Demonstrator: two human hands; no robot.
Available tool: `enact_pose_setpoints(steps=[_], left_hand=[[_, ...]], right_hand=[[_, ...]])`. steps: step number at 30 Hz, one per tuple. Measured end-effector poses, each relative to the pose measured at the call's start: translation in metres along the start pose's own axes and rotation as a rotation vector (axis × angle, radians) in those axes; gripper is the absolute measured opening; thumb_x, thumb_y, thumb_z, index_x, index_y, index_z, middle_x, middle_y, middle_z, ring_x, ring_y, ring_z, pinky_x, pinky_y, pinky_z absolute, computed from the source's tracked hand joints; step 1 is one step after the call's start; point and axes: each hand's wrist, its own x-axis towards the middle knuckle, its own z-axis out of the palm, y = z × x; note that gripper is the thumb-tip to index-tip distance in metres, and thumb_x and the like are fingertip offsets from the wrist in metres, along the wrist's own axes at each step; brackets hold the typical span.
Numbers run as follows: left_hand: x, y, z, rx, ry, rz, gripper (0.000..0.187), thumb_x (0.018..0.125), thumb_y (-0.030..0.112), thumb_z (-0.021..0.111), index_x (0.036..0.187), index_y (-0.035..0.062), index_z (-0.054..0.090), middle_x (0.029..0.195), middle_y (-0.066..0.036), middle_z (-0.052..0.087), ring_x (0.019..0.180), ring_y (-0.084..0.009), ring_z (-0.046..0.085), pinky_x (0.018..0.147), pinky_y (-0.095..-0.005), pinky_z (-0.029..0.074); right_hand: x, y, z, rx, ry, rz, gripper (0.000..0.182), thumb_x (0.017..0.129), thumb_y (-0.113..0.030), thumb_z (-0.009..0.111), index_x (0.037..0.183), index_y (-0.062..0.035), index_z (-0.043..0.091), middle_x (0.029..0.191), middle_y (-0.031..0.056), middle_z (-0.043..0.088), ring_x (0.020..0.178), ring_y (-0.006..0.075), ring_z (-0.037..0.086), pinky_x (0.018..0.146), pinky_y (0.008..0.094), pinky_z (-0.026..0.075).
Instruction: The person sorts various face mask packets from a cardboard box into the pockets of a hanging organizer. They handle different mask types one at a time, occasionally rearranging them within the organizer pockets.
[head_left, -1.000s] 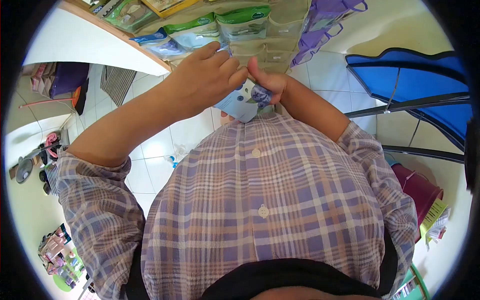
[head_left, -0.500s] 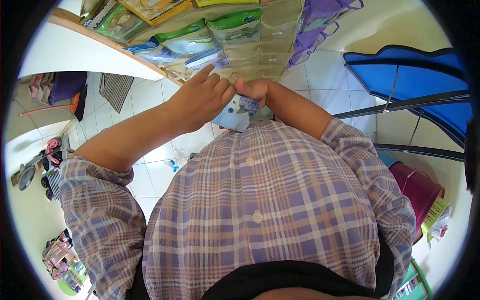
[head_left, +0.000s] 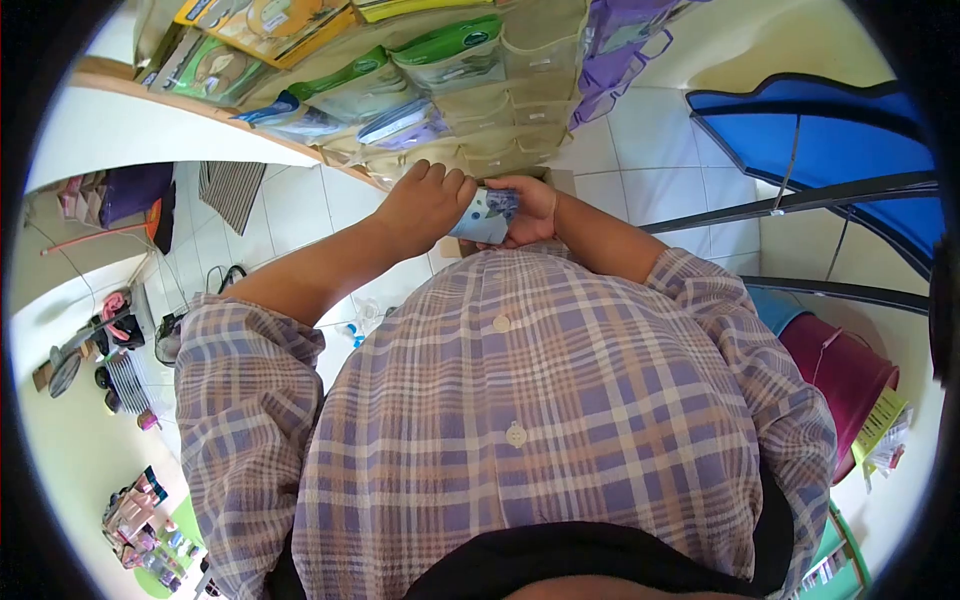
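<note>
A small light-blue packet with a dark floral print and dots (head_left: 486, 218) is held between both hands in front of the chest. My left hand (head_left: 428, 205) has its fingers curled in at the packet's left edge. On the other side, my right hand (head_left: 530, 208) grips the packet's right part, with the thumb across its top and fingers beneath. Just beyond the hands hangs a beige pocket organizer (head_left: 490, 125) with green-topped packs (head_left: 450, 52) and a blue and purple pack (head_left: 403, 124) in its pockets.
A blue panel on a black frame (head_left: 820, 135) stands at the right, above a maroon bucket (head_left: 835, 380). Purple bags (head_left: 605, 70) hang beside the organizer. A striped cloth (head_left: 230, 192) lies on the tiled floor at the left. A cardboard box edge (head_left: 563, 183) shows behind my right hand.
My left hand's raised index finger has folded in. My right hand has turned and opened its palm under the packet. The organizer appears slightly higher and further left.
</note>
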Motion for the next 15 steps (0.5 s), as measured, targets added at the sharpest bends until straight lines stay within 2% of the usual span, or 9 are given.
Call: enact_pose_setpoints(steps=[1, 3, 7, 9, 10, 12, 13, 15], left_hand=[[0.001, -0.001, 0.003, -0.003, -0.001, 0.008, 0.04, 0.069, 0.009, 0.065, 0.106, 0.0004, 0.052, 0.093, -0.01, 0.057, 0.087, -0.0253, 0.057, 0.079, -0.0357, 0.044], [-0.001, -0.002, 0.007, -0.041, -0.005, 0.007, 0.04, 0.069, 0.009, 0.065, 0.106, 0.0007, 0.051, 0.093, -0.011, 0.057, 0.086, -0.0263, 0.057, 0.079, -0.0368, 0.044], [-0.001, -0.019, 0.021, -0.031, -0.04, -0.034, 0.041, 0.069, 0.009, 0.065, 0.107, 0.0014, 0.051, 0.093, -0.011, 0.057, 0.086, -0.0277, 0.057, 0.08, -0.0387, 0.044], [0.0, -0.033, 0.027, 0.02, -0.028, -0.142, 0.04, 0.07, 0.006, 0.063, 0.107, 0.0013, 0.051, 0.095, -0.012, 0.057, 0.087, -0.0277, 0.057, 0.08, -0.0377, 0.044], [0.001, -0.038, 0.031, 0.02, -0.033, -0.141, 0.04, 0.07, 0.006, 0.063, 0.107, 0.0013, 0.051, 0.095, -0.012, 0.057, 0.087, -0.0277, 0.057, 0.08, -0.0377, 0.044], [0.005, -0.042, 0.04, 0.093, 0.155, -0.225, 0.037, 0.072, 0.006, 0.06, 0.107, 0.0016, 0.051, 0.095, -0.012, 0.057, 0.087, -0.0287, 0.057, 0.079, -0.0382, 0.044], [0.009, -0.042, 0.045, 0.16, 0.194, -0.24, 0.037, 0.072, 0.007, 0.06, 0.107, 0.0021, 0.051, 0.095, -0.011, 0.057, 0.087, -0.0274, 0.057, 0.079, -0.0381, 0.044], [0.018, -0.041, 0.051, 0.227, 0.187, -0.257, 0.04, 0.073, 0.011, 0.061, 0.11, 0.0025, 0.05, 0.096, -0.01, 0.057, 0.089, -0.0265, 0.057, 0.081, -0.0385, 0.045]], right_hand=[[-0.001, 0.0, 0.001, 0.006, 0.002, -0.005, 0.066, 0.089, -0.056, 0.047, 0.132, -0.0051, 0.047, 0.125, 0.0244, 0.056, 0.105, 0.0347, 0.059, 0.091, 0.0409, 0.046], [-0.003, 0.001, 0.001, -0.083, 0.149, -0.001, 0.067, 0.088, -0.056, 0.05, 0.131, -0.0051, 0.048, 0.12, 0.024, 0.058, 0.104, 0.0324, 0.06, 0.089, 0.0397, 0.046], [0.001, 0.006, -0.024, 0.013, 0.131, 0.015, 0.063, 0.09, -0.056, 0.049, 0.13, -0.0065, 0.049, 0.114, 0.0178, 0.062, 0.103, 0.0301, 0.061, 0.088, 0.0391, 0.046], [0.008, 0.012, -0.03, -0.362, 0.67, -0.322, 0.053, 0.092, -0.043, 0.05, 0.13, -0.0055, 0.049, 0.121, 0.0141, 0.058, 0.102, 0.0317, 0.062, 0.087, 0.0413, 0.047], [0.008, 0.012, -0.032, -0.359, 0.668, -0.323, 0.053, 0.092, -0.043, 0.05, 0.13, -0.0055, 0.049, 0.121, 0.0141, 0.058, 0.102, 0.0317, 0.062, 0.087, 0.0413, 0.047], [0.005, 0.011, -0.032, -1.651, 1.166, -0.768, 0.044, 0.091, -0.024, 0.051, 0.13, -0.0036, 0.048, 0.136, 0.0126, 0.047, 0.099, 0.0344, 0.063, 0.086, 0.0449, 0.049], [0.004, 0.008, -0.029, -1.647, 1.167, -0.769, 0.044, 0.091, -0.024, 0.051, 0.13, -0.0036, 0.048, 0.136, 0.0126, 0.047, 0.099, 0.0344, 0.063, 0.086, 0.0449, 0.049], [0.001, 0.001, -0.022, -1.892, 1.271, -0.613, 0.047, 0.086, -0.016, 0.056, 0.13, -0.0029, 0.045, 0.136, 0.0133, 0.042, 0.091, 0.0333, 0.061, 0.08, 0.0448, 0.051]])
